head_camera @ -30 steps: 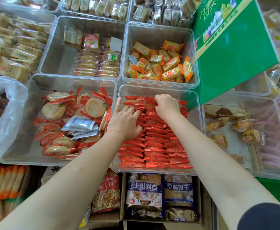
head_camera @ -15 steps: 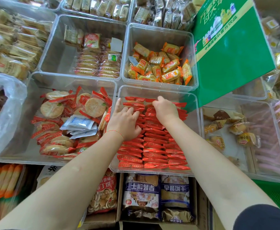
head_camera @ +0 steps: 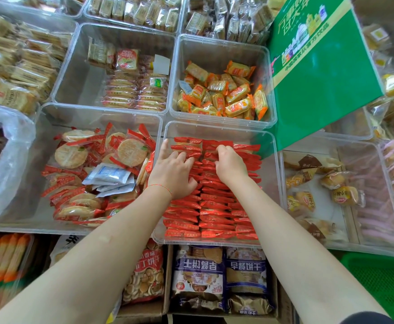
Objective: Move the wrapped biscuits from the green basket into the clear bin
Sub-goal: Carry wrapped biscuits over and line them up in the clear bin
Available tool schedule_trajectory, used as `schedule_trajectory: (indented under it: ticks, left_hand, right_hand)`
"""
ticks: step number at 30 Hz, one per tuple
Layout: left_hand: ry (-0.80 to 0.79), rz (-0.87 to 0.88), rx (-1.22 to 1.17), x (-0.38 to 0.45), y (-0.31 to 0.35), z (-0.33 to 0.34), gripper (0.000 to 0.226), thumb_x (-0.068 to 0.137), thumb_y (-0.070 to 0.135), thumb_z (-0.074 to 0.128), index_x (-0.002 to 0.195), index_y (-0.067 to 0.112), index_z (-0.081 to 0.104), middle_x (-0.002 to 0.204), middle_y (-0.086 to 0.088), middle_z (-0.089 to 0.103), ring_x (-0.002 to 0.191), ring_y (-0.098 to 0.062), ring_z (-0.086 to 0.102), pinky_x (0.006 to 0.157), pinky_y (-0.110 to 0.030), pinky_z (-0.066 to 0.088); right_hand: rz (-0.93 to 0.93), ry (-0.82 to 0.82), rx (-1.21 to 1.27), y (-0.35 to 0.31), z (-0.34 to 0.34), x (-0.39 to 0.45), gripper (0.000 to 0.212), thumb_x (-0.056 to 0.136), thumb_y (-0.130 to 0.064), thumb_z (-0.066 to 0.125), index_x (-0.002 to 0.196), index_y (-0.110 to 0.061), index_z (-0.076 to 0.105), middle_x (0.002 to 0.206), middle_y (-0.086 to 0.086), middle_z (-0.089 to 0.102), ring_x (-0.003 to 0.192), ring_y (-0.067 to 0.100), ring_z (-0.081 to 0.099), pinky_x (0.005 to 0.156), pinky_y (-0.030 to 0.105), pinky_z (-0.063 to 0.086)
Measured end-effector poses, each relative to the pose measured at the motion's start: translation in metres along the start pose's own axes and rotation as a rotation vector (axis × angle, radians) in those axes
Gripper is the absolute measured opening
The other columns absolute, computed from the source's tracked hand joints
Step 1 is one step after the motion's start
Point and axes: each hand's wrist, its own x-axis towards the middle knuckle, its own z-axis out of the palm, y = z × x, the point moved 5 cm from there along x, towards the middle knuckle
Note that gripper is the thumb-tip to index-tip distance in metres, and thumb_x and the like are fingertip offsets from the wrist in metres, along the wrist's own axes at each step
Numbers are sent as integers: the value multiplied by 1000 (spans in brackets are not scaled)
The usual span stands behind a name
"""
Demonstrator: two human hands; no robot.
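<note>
The landmark here is the clear plastic bin [head_camera: 217,133] with rounded corners in the middle of the view. Inside it, the biscuits in red foil wrappers [head_camera: 214,206] stand in tight rows from its near wall almost to its far wall. Both hands are in the far half of this bin. The left hand [head_camera: 173,173] lies on the left rows with its fingers spread and a little bent, pressing on the packets; it does not close around any of them. The right hand [head_camera: 230,166] is beside it, with fingers curled down into the rows; I cannot tell if it pinches a packet or only pushes them. The green plastic mesh basket [head_camera: 378,284] shows only as a corner, near and to the right of the bin, and no biscuits are visible in it.

In my judgement the hands are tidying the rows. The risk is that the packets stand on edge and lean on each other, so a push that is too strong could make a row fall over or slide into the next one. A packet may also lift with the fingers and drop over the left wall into the neighbouring clear bin of round rice crackers [head_camera: 98,160].
</note>
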Motion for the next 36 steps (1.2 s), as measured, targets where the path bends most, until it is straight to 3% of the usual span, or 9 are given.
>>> schedule_trajectory:
  ticks: [4, 11, 16, 22, 25, 27, 29, 33, 36]
  left_hand:
    - [2, 1, 3, 0, 1, 0, 66, 80, 54, 26, 127, 20, 58, 120, -4, 63, 115, -24, 56, 115, -53, -19]
    - [11, -9, 3, 2, 0, 2, 66, 80, 54, 26, 128, 20, 57, 120, -5, 62, 116, -24, 55, 116, -54, -16]
    - [20, -5, 4, 1, 1, 1, 66, 81, 53, 28, 131, 20, 56, 122, -4, 62, 118, -23, 54, 116, -55, -14]
    - [31, 1, -2, 2, 1, 3, 67, 81, 54, 29, 133, 20, 54, 124, -4, 62, 120, -23, 54, 117, -57, -10]
    - [43, 10, 2, 1, 1, 4, 67, 82, 56, 29, 134, 20, 54, 126, -4, 61, 121, -23, 53, 117, -57, -8]
    - [67, 10, -3, 1, 1, 4, 68, 82, 57, 28, 133, 20, 55, 125, -4, 62, 121, -23, 53, 118, -56, -9]
    - [88, 5, -23, 1, 1, 4, 67, 82, 56, 29, 131, 20, 56, 124, -4, 62, 121, -23, 53, 118, -54, -11]
    - [129, 13, -69, 0, 0, 2, 65, 81, 56, 34, 132, 19, 54, 123, -4, 60, 121, -24, 51, 119, -55, -4]
    - [183, 20, -145, -9, -1, -5, 65, 81, 53, 42, 133, 17, 51, 131, -8, 53, 127, -28, 43, 118, -52, 11]
  right_hand:
    - [-17, 0, 9, -6, -3, 6, 12, 96, -12, 55, 106, -14, 60, 104, 6, 59, 90, 29, 60, 69, 37, 49]
    - [-137, 230, 87, -15, -16, -2, 7, 96, -4, 49, 94, -9, 55, 93, 8, 46, 64, 26, 48, 50, 33, 40]
    - [-80, 121, -48, -8, 3, -5, 16, 96, -5, 47, 105, -7, 60, 101, 10, 53, 86, 29, 55, 61, 33, 40]
    - [-139, 229, -33, -13, 5, -24, 31, 99, -23, 44, 117, -5, 62, 114, 14, 59, 109, 32, 55, 90, 41, 44]
    - [-117, -3, 6, -6, 32, -46, 62, 103, -46, 27, 153, -10, 27, 159, 14, 25, 148, 29, 19, 120, 44, 17]
    - [-131, -95, -71, -2, 46, -51, 71, 101, -56, 15, 157, -15, 5, 165, 8, -1, 152, 21, -4, 123, 41, -2]
    - [-123, -115, -96, -2, 46, -47, 72, 100, -58, 14, 157, -17, 1, 165, 7, -5, 151, 20, -6, 122, 41, -4]
    - [-105, -62, 0, -9, 26, -51, 62, 103, -48, 30, 154, -13, 24, 163, 11, 16, 150, 26, 10, 122, 44, 6]
    - [-189, 129, -26, -12, -2, -81, 37, 95, -26, 52, 127, -9, 57, 133, 14, 53, 127, 30, 45, 107, 46, 37]
